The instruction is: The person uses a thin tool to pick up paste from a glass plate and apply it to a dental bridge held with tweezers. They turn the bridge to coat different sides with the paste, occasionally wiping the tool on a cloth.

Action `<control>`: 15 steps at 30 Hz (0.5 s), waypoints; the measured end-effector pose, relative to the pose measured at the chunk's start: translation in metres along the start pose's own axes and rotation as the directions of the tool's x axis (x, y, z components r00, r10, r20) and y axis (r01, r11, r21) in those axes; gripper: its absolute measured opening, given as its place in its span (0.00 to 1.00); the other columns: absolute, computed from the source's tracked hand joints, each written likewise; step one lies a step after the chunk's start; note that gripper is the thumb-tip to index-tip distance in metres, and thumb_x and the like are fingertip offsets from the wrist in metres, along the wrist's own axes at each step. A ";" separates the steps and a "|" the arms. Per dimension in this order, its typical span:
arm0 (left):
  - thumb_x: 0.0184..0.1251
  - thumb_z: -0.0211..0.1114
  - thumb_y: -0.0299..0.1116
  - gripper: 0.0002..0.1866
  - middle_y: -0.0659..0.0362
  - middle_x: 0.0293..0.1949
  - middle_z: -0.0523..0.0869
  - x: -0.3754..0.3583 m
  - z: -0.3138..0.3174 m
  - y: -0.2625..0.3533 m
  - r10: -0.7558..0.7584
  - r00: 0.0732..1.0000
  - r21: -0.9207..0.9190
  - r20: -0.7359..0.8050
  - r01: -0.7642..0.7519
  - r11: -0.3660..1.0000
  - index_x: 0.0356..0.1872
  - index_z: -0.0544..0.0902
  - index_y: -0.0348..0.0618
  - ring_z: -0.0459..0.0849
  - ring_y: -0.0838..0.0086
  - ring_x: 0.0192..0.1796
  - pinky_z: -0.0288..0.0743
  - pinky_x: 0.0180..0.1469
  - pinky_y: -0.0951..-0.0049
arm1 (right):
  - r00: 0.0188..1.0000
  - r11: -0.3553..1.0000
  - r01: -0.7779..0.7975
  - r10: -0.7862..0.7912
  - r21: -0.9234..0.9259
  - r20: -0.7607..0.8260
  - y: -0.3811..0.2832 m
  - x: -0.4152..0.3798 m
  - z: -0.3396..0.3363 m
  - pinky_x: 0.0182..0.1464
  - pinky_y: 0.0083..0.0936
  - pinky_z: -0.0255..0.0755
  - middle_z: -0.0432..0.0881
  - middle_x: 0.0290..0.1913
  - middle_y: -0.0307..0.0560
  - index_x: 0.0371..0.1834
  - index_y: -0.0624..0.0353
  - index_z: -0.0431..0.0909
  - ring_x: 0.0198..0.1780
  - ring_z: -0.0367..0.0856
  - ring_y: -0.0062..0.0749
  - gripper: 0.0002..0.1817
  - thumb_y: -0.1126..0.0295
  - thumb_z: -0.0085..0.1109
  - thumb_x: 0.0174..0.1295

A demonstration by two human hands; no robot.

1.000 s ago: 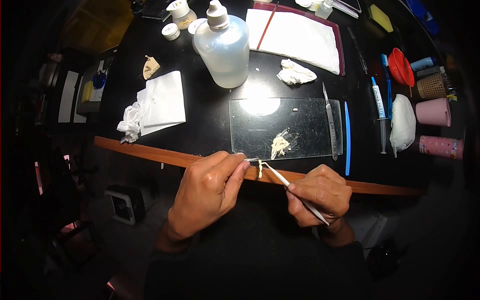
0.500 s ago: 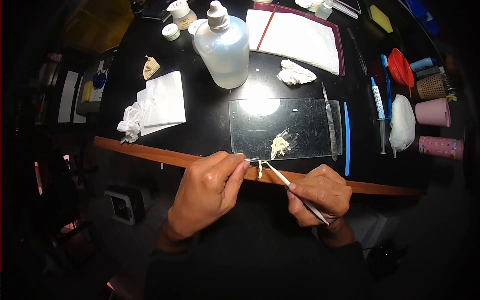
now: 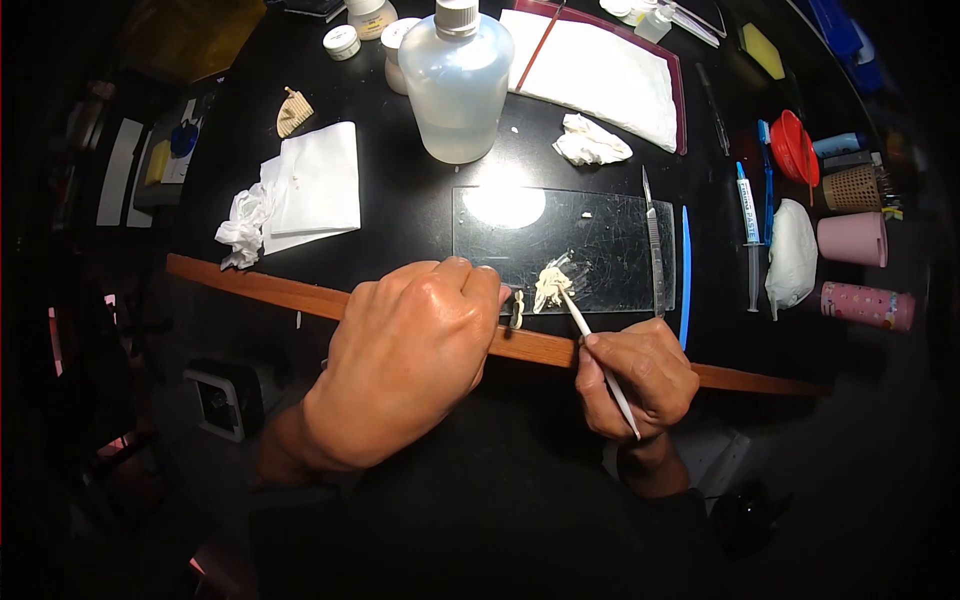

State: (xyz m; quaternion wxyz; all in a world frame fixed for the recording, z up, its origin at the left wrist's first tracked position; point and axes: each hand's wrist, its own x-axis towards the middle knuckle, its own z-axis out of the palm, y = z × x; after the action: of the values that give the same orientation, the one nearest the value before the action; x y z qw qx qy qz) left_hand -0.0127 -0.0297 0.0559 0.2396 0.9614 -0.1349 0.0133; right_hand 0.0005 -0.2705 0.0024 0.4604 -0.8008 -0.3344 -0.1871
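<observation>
My right hand [image 3: 642, 375] is closed around a slender white modelling tool [image 3: 612, 382]. The tool's pointed tip touches a smeared mound of cream-coloured paste [image 3: 551, 288] on a scratched glass slab [image 3: 625, 255]. To the left, my left hand [image 3: 415, 335] is closed with its back to me, so most of its fingers are hidden. A small knobbly cream piece [image 3: 517, 309] stands at its fingertips, near the slab's front edge. The thin metallic holder seen beside that piece a moment earlier is now hidden by the hand.
A scalpel [image 3: 653, 245] lies on the slab's right side, with a blue strip [image 3: 685, 275] and a paste syringe [image 3: 749, 235] further right. Behind the slab stands a large clear bottle [image 3: 458, 95]. Folded white paper [image 3: 318, 180] lies left. A wooden edge [image 3: 535, 346] runs along the front.
The white tool's tip has left the small cream piece and moved forward and right onto the paste. My left hand has turned, showing more of its back. The whole view has shifted slightly.
</observation>
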 end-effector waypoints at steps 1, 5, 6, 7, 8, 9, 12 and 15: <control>0.74 0.72 0.27 0.05 0.50 0.30 0.86 0.000 0.000 -0.001 -0.001 1.000 0.002 0.003 0.001 1.000 0.39 0.87 0.35 0.89 0.53 0.33 0.82 0.36 0.55 | 1.000 1.000 0.003 -0.003 -0.007 0.001 0.000 0.001 0.000 0.33 0.24 0.73 0.91 0.30 0.46 0.39 0.65 0.90 0.26 0.84 0.30 0.14 0.88 0.70 0.48; 0.75 0.71 0.28 0.06 0.51 0.29 0.86 0.001 0.000 -0.002 -0.004 1.000 0.005 0.014 0.004 1.000 0.39 0.87 0.35 0.89 0.53 0.33 0.82 0.36 0.55 | 1.000 1.000 0.001 -0.001 0.011 0.012 0.000 0.002 -0.002 0.31 0.24 0.75 0.91 0.30 0.45 0.38 0.64 0.91 0.26 0.85 0.29 0.13 0.86 0.73 0.49; 0.75 0.71 0.28 0.06 0.51 0.29 0.85 0.001 0.000 -0.002 -0.004 1.000 0.004 0.014 0.004 1.000 0.38 0.87 0.35 0.88 0.53 0.32 0.82 0.36 0.55 | 1.000 1.000 -0.001 0.001 0.026 0.016 -0.001 0.003 -0.002 0.31 0.23 0.75 0.92 0.31 0.45 0.38 0.64 0.91 0.26 0.85 0.29 0.13 0.86 0.73 0.49; 0.75 0.71 0.28 0.06 0.51 0.29 0.85 0.001 0.000 -0.003 -0.004 1.000 0.001 0.015 0.004 1.000 0.38 0.86 0.35 0.88 0.53 0.32 0.82 0.35 0.55 | 1.000 0.999 0.010 -0.011 0.044 0.014 -0.001 0.003 -0.002 0.31 0.23 0.75 0.92 0.31 0.45 0.39 0.64 0.91 0.26 0.85 0.29 0.13 0.86 0.73 0.49; 0.75 0.71 0.28 0.07 0.51 0.28 0.85 0.001 0.001 -0.003 -0.004 1.000 -0.003 0.015 0.004 1.000 0.37 0.86 0.36 0.88 0.53 0.32 0.82 0.35 0.55 | 1.000 0.998 0.021 -0.022 0.062 0.012 -0.002 0.005 -0.003 0.31 0.23 0.75 0.92 0.32 0.45 0.39 0.64 0.91 0.26 0.85 0.28 0.13 0.86 0.74 0.49; 0.75 0.71 0.28 0.07 0.51 0.28 0.84 0.001 0.002 -0.003 -0.004 1.000 -0.005 0.016 0.005 1.000 0.36 0.85 0.36 0.88 0.53 0.32 0.81 0.35 0.55 | 0.999 0.996 0.033 -0.034 0.080 0.010 -0.003 0.005 -0.004 0.31 0.23 0.75 0.92 0.32 0.45 0.39 0.64 0.91 0.26 0.85 0.28 0.13 0.86 0.74 0.49; 0.75 0.71 0.28 0.08 0.51 0.28 0.84 0.000 0.003 -0.004 -0.002 1.000 -0.017 0.016 0.002 1.000 0.34 0.84 0.36 0.87 0.53 0.31 0.81 0.35 0.55 | 0.997 0.993 0.043 -0.049 0.106 0.054 -0.004 0.005 -0.004 0.32 0.22 0.76 0.93 0.36 0.45 0.42 0.62 0.92 0.30 0.85 0.27 0.15 0.84 0.78 0.49; 0.76 0.70 0.29 0.09 0.51 0.27 0.83 0.000 0.002 -0.005 0.013 1.000 -0.023 0.011 -0.012 1.000 0.34 0.83 0.36 0.87 0.53 0.31 0.81 0.35 0.55 | 0.995 0.994 0.051 -0.058 0.092 0.083 -0.004 0.003 -0.004 0.33 0.21 0.76 0.93 0.37 0.42 0.43 0.60 0.94 0.33 0.85 0.27 0.16 0.82 0.82 0.49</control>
State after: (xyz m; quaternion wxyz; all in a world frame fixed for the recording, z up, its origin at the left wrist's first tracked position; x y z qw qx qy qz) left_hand -0.0110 -0.0265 0.0519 0.2499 0.9577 -0.1424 0.0079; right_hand -0.0006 -0.2712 0.0087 0.4761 -0.7770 -0.3836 -0.1500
